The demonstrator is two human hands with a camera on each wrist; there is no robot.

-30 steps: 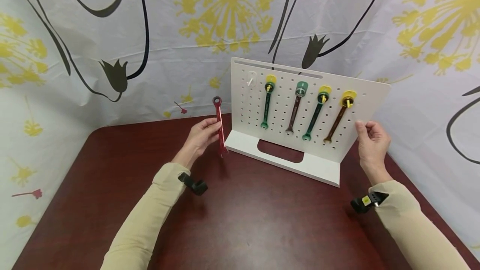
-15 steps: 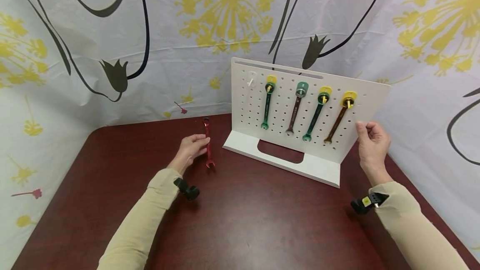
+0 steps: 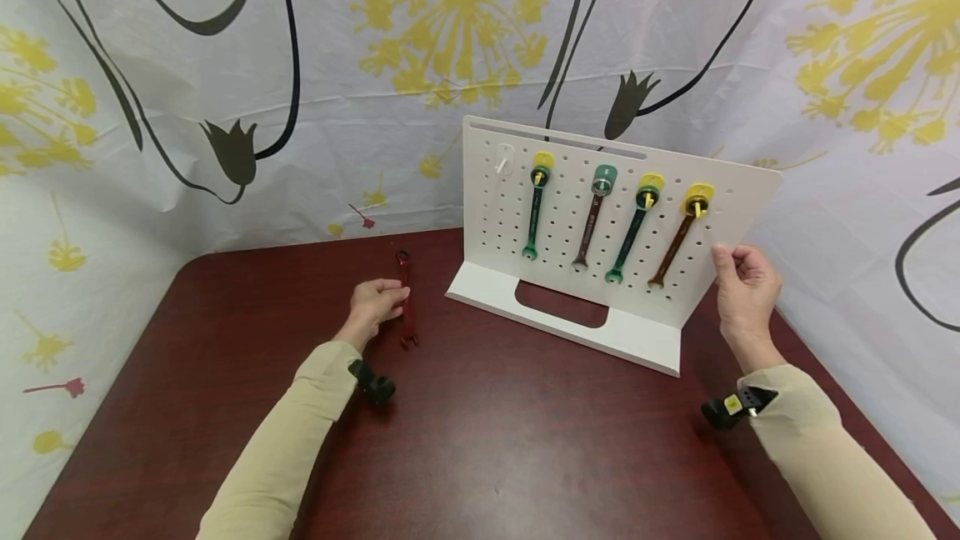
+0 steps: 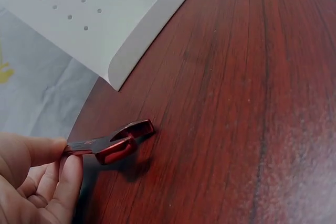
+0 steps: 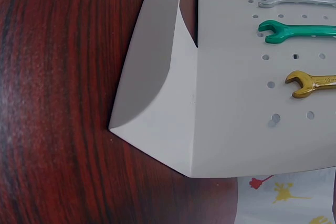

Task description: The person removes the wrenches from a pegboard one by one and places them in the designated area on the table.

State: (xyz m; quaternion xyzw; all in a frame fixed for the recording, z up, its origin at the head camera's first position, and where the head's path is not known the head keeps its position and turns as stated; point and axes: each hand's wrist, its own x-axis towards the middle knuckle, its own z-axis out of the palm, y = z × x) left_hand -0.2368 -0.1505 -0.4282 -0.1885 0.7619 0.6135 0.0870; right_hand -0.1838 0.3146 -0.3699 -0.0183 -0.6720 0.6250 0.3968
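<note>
My left hand (image 3: 372, 307) pinches a red wrench (image 3: 406, 298) between thumb and fingers, left of the white pegboard (image 3: 570, 232). Seen in the left wrist view, the wrench's open jaw end (image 4: 118, 148) is close over the table; whether it touches is unclear. With thumb and curled fingers my right hand (image 3: 747, 294) grips the board's right edge. Four wrenches hang on the board: a green one (image 3: 534, 215), a silver-ended one (image 3: 589, 227), another green one (image 3: 628, 240) and a gold one (image 3: 674, 248). A white hook (image 3: 503, 161) at the board's upper left holds nothing.
The board stands on its white base (image 3: 487, 286), which has a cutout, on a dark red wooden table (image 3: 480, 440). Behind the table hangs a white curtain (image 3: 322, 165) with yellow and grey flower prints.
My left hand has moved left and down, away from the board, carrying the red wrench down towards the table. The right hand and the board have not visibly moved.
</note>
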